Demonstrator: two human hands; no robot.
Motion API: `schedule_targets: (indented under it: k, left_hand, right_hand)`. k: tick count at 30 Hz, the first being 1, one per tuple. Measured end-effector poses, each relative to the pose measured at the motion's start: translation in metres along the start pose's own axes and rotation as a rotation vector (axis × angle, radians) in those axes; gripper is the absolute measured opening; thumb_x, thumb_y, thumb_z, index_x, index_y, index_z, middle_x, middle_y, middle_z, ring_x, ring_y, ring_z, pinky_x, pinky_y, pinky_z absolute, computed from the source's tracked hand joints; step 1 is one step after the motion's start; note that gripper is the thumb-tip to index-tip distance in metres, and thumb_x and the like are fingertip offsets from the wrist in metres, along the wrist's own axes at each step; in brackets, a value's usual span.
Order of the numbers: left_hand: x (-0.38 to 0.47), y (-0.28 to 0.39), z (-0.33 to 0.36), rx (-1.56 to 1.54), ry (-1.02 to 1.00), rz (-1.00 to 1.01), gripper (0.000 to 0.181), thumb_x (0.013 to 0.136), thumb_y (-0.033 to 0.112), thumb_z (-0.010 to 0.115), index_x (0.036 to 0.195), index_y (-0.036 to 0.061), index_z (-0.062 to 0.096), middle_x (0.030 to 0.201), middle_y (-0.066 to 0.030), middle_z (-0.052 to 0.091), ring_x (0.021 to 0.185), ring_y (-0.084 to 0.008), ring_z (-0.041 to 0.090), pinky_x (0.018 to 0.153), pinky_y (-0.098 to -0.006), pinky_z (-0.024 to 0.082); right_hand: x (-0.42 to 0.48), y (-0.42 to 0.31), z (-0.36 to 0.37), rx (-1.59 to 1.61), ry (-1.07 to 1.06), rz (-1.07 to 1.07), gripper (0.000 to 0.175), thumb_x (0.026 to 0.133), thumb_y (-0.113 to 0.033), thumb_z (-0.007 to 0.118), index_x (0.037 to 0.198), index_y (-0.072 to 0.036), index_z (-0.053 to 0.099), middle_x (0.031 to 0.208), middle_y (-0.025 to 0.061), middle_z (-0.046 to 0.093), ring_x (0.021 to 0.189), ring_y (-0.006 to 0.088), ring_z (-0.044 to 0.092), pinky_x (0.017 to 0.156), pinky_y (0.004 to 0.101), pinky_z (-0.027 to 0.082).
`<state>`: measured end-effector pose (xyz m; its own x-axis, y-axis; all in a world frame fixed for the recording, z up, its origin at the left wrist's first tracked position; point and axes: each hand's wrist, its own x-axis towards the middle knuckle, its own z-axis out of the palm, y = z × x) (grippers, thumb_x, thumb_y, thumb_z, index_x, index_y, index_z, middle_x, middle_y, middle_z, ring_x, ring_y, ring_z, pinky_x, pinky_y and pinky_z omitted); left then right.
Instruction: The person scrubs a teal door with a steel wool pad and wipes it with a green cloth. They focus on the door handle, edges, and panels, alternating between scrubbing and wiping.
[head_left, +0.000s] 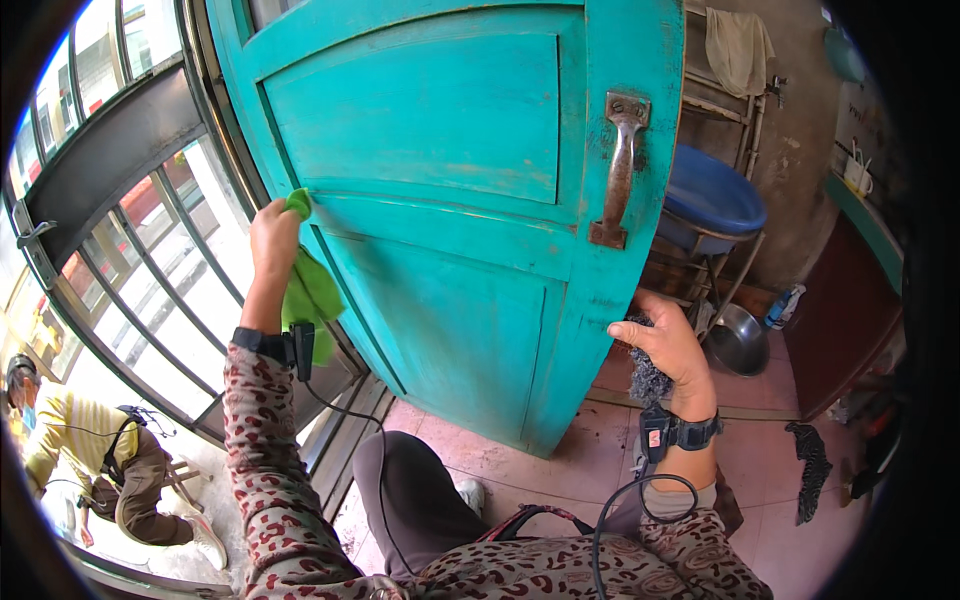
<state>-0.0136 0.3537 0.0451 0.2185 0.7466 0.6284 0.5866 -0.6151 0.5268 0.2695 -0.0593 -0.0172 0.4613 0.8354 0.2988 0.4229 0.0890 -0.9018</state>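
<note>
A turquoise painted wooden door with recessed panels stands ajar before me, its paint worn along the mouldings. My left hand grips a green cloth against the door near its left side, and the cloth's lower part hangs down. At the door's right edge, below the rusty metal pull handle, is my right hand. It holds a dark grey fluffy cloth or scrubbing pad; its fingers are partly hidden behind the door edge. Both wrists wear black straps with cabled devices.
A barred metal gate stands at left, with a person bending outside it. Behind the door, a blue plastic basin rests on a metal stand. A steel bowl and a dark cloth are on the pink tiled floor.
</note>
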Motion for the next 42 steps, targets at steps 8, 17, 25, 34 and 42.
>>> schedule_targets:
  k: [8,17,25,34,42]
  left_hand:
    - [-0.048,0.034,-0.029,-1.653,-0.621,-0.208,0.022,0.081,0.010,0.047,0.103,0.0046,0.047,0.068,-0.0038,0.043,0.044,-0.0130,0.037,0.040,-0.0256,0.032]
    - [-0.111,0.106,-0.040,-1.600,-0.521,-0.095,0.029,0.094,0.030,0.049,0.105,0.0041,0.051,0.068,-0.0037,0.045,0.042,-0.0109,0.037,0.037,-0.0241,0.029]
    - [-0.178,0.164,-0.026,-1.406,-0.497,-0.142,0.037,0.098,0.040,0.044,0.100,0.0047,0.055,0.062,-0.0029,0.046,0.039,-0.0108,0.038,0.036,-0.0233,0.029]
    - [-0.209,0.206,-0.022,-1.420,-0.586,-0.115,0.018,0.091,0.022,0.059,0.091,0.0041,0.062,0.071,-0.0032,0.059,0.053,-0.0091,0.053,0.046,-0.0218,0.040]
    - [-0.139,0.251,-0.024,-0.997,-0.183,0.262,0.017,0.091,0.018,0.060,0.093,0.0012,0.064,0.070,0.0037,0.052,0.061,-0.0068,0.044,0.053,-0.0234,0.034]
  right_hand:
    - [0.000,0.008,0.000,-0.038,0.021,-0.072,0.043,0.085,-0.021,0.072,0.119,0.002,0.059,0.109,0.0096,0.066,0.101,0.0150,0.057,0.090,0.0301,0.046]
    - [-0.017,0.000,-0.015,-0.305,0.116,-0.020,0.046,0.083,-0.024,0.072,0.119,0.003,0.059,0.101,0.0140,0.067,0.090,0.0179,0.061,0.083,0.0309,0.048]
    - [-0.044,-0.032,-0.026,-0.277,0.078,0.076,0.022,0.083,-0.021,0.071,0.092,-0.001,0.067,0.085,0.0058,0.067,0.082,0.0139,0.061,0.075,0.0297,0.048]
    - [-0.058,-0.040,-0.010,-0.227,-0.054,-0.065,0.026,0.084,-0.022,0.072,0.102,-0.004,0.065,0.074,0.0070,0.066,0.065,0.0111,0.058,0.063,0.0268,0.047]
    - [-0.023,0.006,-0.003,-0.140,0.115,0.032,0.080,0.082,-0.030,0.074,0.143,0.001,0.033,0.132,0.0244,0.052,0.122,0.0293,0.051,0.100,0.0381,0.042]
